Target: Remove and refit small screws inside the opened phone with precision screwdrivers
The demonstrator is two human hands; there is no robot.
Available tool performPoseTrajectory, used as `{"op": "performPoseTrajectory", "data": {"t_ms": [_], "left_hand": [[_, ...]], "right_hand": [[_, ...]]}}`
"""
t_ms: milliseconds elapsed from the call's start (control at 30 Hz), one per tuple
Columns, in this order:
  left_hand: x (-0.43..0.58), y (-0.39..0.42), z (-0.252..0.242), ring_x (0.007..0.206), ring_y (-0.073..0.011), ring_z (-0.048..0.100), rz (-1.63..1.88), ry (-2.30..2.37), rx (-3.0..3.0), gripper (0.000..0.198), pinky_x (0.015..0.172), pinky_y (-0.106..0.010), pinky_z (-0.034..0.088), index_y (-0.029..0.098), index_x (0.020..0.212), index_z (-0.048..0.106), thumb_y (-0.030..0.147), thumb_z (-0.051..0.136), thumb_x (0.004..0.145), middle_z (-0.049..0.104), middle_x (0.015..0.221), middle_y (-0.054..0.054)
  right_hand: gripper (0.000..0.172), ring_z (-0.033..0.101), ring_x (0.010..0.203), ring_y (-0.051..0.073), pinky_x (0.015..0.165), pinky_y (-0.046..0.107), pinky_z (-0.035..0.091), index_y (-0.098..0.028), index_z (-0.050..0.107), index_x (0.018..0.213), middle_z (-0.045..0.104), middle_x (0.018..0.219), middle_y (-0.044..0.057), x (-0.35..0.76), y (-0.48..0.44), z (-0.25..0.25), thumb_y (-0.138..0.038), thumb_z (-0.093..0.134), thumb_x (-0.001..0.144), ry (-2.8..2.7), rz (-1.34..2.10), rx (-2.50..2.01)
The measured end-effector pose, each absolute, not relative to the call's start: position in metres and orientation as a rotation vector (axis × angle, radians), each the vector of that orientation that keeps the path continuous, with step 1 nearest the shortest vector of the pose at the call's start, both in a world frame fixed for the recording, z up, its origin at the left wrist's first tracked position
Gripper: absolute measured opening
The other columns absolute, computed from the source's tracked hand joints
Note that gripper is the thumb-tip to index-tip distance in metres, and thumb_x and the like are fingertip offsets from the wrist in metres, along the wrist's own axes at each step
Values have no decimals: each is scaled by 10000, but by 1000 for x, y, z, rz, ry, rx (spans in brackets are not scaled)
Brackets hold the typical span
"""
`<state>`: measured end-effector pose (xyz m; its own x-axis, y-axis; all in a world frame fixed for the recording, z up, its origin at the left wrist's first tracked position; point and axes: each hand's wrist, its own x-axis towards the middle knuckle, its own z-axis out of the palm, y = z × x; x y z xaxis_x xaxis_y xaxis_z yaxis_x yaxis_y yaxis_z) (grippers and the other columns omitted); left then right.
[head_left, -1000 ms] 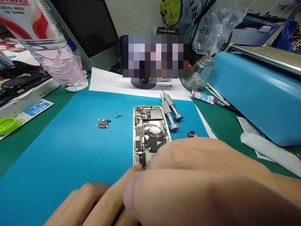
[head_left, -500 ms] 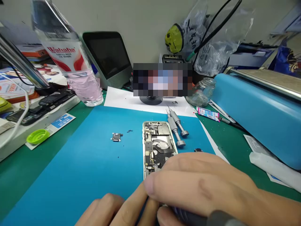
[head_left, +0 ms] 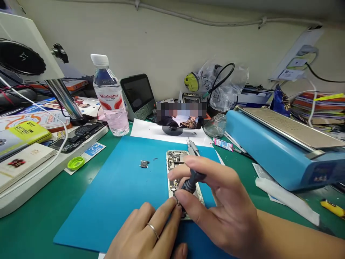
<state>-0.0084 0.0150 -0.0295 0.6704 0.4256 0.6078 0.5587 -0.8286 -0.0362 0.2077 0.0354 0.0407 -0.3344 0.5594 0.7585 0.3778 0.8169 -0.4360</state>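
Clearly, both hands [head_left: 229, 208] crowd the opened phone [head_left: 174, 184].

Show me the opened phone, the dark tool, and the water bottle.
Opened phone [head_left: 174, 184], head view, circuit board near its left edge.
Dark tool [head_left: 189, 185], head view, its handle.
Water bottle [head_left: 110, 99], head view, its label.

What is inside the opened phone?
Inside the phone, circuit board parts show along the left side. The right hand, its dark tool and the left hand's fingers cover much of the middle and lower part; what lies beneath cannot be seen.
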Motion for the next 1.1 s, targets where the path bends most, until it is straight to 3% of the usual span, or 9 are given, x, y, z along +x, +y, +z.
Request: {"op": "performPoseTrajectory", "data": {"t_ms": [167,367,567,700,1100], "left_hand": [[-8,13,-31,935,-200,774,-878,-820,-2605,397,740,-340,614,184,1402,683,394,428,1182,781,1356,-28],[-8,13,-27,1032,-188,788,-776,-880,-2605,423,784,-332,627,237,1467,665,426,404,1193,744,1437,31],[-10,9,-20,1111,-209,764,-722,-934,-2704,430,798,-347,628,234,1541,603,411,458,1177,678,1537,23],[-11,6,-17,1077,-205,760,-705,-970,-2683,434,803,-349,627,238,1523,608,447,441,1181,686,1525,42],[-11,5,-16,1020,-223,773,-716,-933,-2702,439,785,-365,645,176,1505,601,413,493,1151,709,1488,-58]], "right_hand": [[633,874,978,211,916,300,718,-189,530,1542,880,1083,112,228,44,34,-18,685,953,-2091,-5,-533],[710,853,1103,212,946,331,724,-204,477,1600,854,1225,136,240,45,27,-1,695,955,-2061,86,-576],[707,846,1013,182,858,280,729,-269,558,1533,827,1156,54,238,47,24,23,731,913,-1900,228,-677],[705,836,981,176,749,252,721,-290,568,1508,780,1098,23,236,45,25,52,719,911,-1859,301,-709],[763,790,1132,176,852,267,726,-365,519,1570,699,1227,40,234,37,23,52,700,957,-1877,597,-622]]}}
